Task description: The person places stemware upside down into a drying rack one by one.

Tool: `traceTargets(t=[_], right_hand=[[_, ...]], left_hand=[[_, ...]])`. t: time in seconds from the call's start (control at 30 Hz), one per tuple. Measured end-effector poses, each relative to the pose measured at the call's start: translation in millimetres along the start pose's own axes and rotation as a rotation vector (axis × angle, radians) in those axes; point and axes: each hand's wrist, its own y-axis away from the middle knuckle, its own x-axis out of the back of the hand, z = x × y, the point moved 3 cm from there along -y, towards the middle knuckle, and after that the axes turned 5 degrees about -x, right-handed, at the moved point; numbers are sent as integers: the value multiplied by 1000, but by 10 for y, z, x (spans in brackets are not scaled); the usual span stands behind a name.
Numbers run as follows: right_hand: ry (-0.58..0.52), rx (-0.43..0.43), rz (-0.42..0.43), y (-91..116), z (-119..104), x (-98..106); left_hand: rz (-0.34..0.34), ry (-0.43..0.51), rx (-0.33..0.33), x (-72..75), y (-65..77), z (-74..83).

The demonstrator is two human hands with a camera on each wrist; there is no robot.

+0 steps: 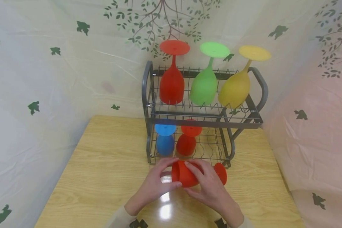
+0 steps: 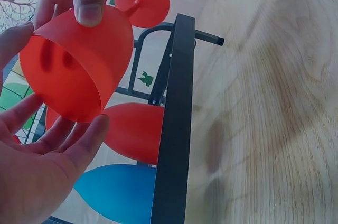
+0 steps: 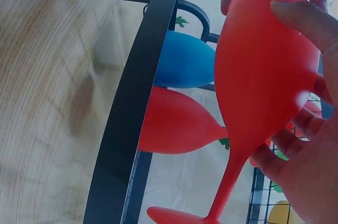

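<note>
Both hands hold a red plastic wine glass [image 1: 185, 174] on its side in front of the rack, its mouth toward the left and its foot toward the right. My left hand [image 1: 155, 183] grips the rim end, thumb on one side and fingertips on the other. Around the bowl curls my right hand [image 1: 212, 188], with its thumb on the near wall. In the left wrist view the open mouth of the wine glass [image 2: 108, 49] faces the camera and its inside shows nothing in it. The right wrist view shows its full bowl [image 3: 264, 71], stem and foot.
A dark two-tier dish rack [image 1: 205, 123] stands at the back of the wooden table [image 1: 102, 177]. Upside down on top are a red glass [image 1: 172, 85], a green glass [image 1: 204, 87] and a yellow glass [image 1: 235, 90]. Below stand a blue glass [image 1: 165, 145] and another red glass [image 1: 186, 145], also inverted.
</note>
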Motion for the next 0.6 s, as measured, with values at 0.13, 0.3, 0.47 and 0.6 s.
traceTargets(t=[0.13, 0.3, 0.47, 0.6], right_hand=[[6, 18, 0, -6, 0, -3], [-10, 51, 23, -6, 22, 19], [-54, 125, 152, -9, 49, 70], [-77, 181, 258, -26, 65, 110]], left_hand=[[7, 34, 0, 1, 6, -16], [43, 118, -8, 11, 6, -76], [101, 152, 13, 50, 27, -177], [131, 185, 26, 83, 44, -254]])
